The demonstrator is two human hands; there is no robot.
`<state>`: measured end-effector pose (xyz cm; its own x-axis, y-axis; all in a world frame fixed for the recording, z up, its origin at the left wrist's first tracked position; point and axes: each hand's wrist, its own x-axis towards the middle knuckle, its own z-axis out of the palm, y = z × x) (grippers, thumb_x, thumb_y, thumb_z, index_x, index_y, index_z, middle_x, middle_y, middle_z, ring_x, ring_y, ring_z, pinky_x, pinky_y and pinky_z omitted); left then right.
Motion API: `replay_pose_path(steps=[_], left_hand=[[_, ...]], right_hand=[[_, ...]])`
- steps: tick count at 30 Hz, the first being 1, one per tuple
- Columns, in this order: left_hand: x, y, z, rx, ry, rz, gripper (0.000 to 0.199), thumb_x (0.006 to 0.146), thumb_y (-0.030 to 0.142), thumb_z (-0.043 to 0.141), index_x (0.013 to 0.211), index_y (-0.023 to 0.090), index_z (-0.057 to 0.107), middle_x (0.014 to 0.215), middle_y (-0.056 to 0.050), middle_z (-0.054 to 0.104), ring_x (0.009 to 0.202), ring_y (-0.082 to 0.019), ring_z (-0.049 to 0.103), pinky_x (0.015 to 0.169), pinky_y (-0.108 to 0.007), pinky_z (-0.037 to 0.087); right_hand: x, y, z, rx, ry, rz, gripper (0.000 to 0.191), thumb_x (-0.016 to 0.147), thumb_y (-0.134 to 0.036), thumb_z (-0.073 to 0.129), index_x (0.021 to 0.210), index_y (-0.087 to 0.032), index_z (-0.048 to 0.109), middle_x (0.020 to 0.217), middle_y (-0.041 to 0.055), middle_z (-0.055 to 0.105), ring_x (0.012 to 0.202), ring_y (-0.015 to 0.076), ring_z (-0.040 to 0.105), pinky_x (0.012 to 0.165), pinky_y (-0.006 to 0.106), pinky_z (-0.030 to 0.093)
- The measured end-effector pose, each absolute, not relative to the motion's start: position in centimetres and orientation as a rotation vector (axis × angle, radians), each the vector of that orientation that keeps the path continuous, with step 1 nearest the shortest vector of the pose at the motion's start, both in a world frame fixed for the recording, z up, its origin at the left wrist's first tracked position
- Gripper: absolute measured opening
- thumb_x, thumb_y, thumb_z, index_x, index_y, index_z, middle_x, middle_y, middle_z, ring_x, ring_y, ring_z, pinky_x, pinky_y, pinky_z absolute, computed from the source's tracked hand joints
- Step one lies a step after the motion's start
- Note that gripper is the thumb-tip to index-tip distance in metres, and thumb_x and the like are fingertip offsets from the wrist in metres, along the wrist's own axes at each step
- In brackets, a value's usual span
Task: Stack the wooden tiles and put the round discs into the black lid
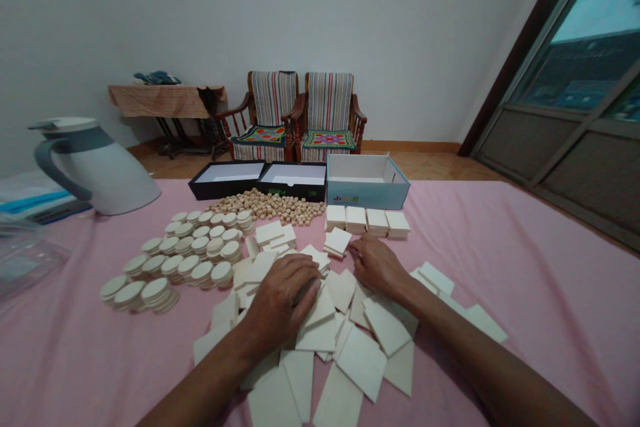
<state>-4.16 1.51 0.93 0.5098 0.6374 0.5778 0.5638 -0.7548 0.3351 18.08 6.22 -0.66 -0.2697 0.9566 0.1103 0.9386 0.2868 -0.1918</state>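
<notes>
Your left hand curls, grip unclear; right hand, fingers bunched, has stack at ten o'clock. Tiles look light, stiff; pinch edges.

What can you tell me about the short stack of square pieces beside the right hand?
The short stack is a few thin, pale cream squares, plain-faced, apparently wood. They lie flat but unevenly aligned, seemingly on the pink cloth, nearer the person than the row of four taller stacks. Loose squares spread on its near side. The right hand is at its right edge; whether it touches is unclear.
</notes>
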Motion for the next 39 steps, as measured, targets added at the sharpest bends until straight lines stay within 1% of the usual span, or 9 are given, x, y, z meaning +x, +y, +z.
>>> replay_pose_path(steps=[5, 8, 13, 16, 19, 28, 31, 36, 39], left_hand=[[-4.3, 1.4, 0.9, 2.636, 1.046, 1.082, 0.015, 0.086, 0.013, 0.052, 0.097, 0.017, 0.062, 0.099, -0.008, 0.067, 0.100, -0.021, 0.058, 0.089, -0.040, 0.048], [-4.3, 1.5, 0.7, 2.647, 1.043, 1.083, 0.015, 0.086, 0.013, 0.052, 0.097, 0.017, 0.062, 0.098, -0.008, 0.067, 0.100, -0.021, 0.058, 0.090, -0.040, 0.048], [-4.2, 1.6, 0.8, 2.654, 1.043, 1.081, 0.015, 0.086, 0.013, 0.052, 0.098, 0.017, 0.062, 0.099, -0.008, 0.067, 0.101, -0.021, 0.058, 0.090, -0.039, 0.047], [-4.2, 1.5, 0.9, 2.648, 1.052, 1.076, 0.015, 0.087, 0.014, 0.052, 0.098, 0.017, 0.062, 0.100, -0.008, 0.066, 0.102, -0.021, 0.057, 0.090, -0.039, 0.047], [-4.2, 1.4, 0.9, 2.640, 1.047, 1.073, 0.015, 0.087, 0.013, 0.052, 0.097, 0.017, 0.062, 0.100, -0.008, 0.066, 0.101, -0.021, 0.057, 0.090, -0.039, 0.047], [-4.2, 1.6, 0.8, 2.644, 1.035, 1.071, 0.016, 0.087, 0.013, 0.052, 0.099, 0.017, 0.061, 0.099, -0.008, 0.066, 0.101, -0.021, 0.057, 0.090, -0.040, 0.047], [-4.2, 1.6, 0.7, 2.641, 1.028, 1.071, 0.016, 0.087, 0.013, 0.052, 0.099, 0.017, 0.061, 0.098, -0.008, 0.067, 0.101, -0.021, 0.057, 0.090, -0.040, 0.047], [-4.2, 1.5, 0.8, 2.640, 1.034, 1.079, 0.015, 0.087, 0.012, 0.052, 0.097, 0.017, 0.061, 0.098, -0.008, 0.066, 0.100, -0.021, 0.057, 0.089, -0.039, 0.048], [-4.2, 1.4, 0.9, 2.638, 1.038, 1.111, 0.014, 0.087, 0.012, 0.052, 0.096, 0.017, 0.062, 0.096, -0.007, 0.067, 0.098, -0.020, 0.058, 0.089, -0.038, 0.048]], right_hand=[[18.0, 6.8, -1.1, -1.697, -2.324, 0.156, 0.025, 0.076, -0.008, 0.046, 0.095, -0.016, 0.061, 0.096, 0.0109, 0.062, 0.086, 0.0200, 0.057, 0.072, 0.027, 0.038], [18.1, 7.0, -1.2, -1.674, -2.316, 0.155, 0.023, 0.081, -0.009, 0.043, 0.094, -0.016, 0.061, 0.096, 0.0108, 0.062, 0.086, 0.0195, 0.057, 0.074, 0.027, 0.038], [18.3, 6.2, -0.5, -1.638, -2.243, 0.217, 0.030, 0.083, -0.013, 0.045, 0.107, -0.013, 0.062, 0.098, 0.0110, 0.062, 0.086, 0.0190, 0.056, 0.076, 0.028, 0.038], [18.0, 5.6, -0.3, -1.516, -2.248, 0.358, 0.029, 0.082, -0.013, 0.047, 0.103, -0.017, 0.067, 0.089, 0.0075, 0.062, 0.082, 0.0172, 0.056, 0.073, 0.027, 0.038], [17.6, 5.4, -0.6, -1.414, -2.299, 0.455, 0.035, 0.081, -0.011, 0.046, 0.106, -0.020, 0.069, 0.087, 0.0063, 0.061, 0.081, 0.0163, 0.055, 0.072, 0.026, 0.038], [18.2, 5.7, -0.9, -1.493, -2.266, 0.490, 0.027, 0.085, -0.016, 0.048, 0.099, -0.017, 0.071, 0.082, 0.0063, 0.061, 0.077, 0.0157, 0.055, 0.070, 0.026, 0.038], [18.4, 5.7, -0.4, -1.478, -2.204, 0.491, 0.025, 0.082, -0.018, 0.051, 0.097, -0.016, 0.071, 0.081, 0.0059, 0.061, 0.073, 0.0151, 0.055, 0.067, 0.026, 0.039], [18.8, 5.5, 1.0, -1.440, -2.182, 0.493, 0.020, 0.074, -0.010, 0.052, 0.086, -0.014, 0.068, 0.076, 0.0049, 0.062, 0.069, 0.0146, 0.055, 0.065, 0.026, 0.040], [18.9, 4.2, 1.9, -1.413, -2.246, 0.588, 0.020, 0.074, -0.014, 0.055, 0.091, -0.014, 0.065, 0.081, 0.0057, 0.062, 0.072, 0.0156, 0.055, 0.066, 0.028, 0.042]])
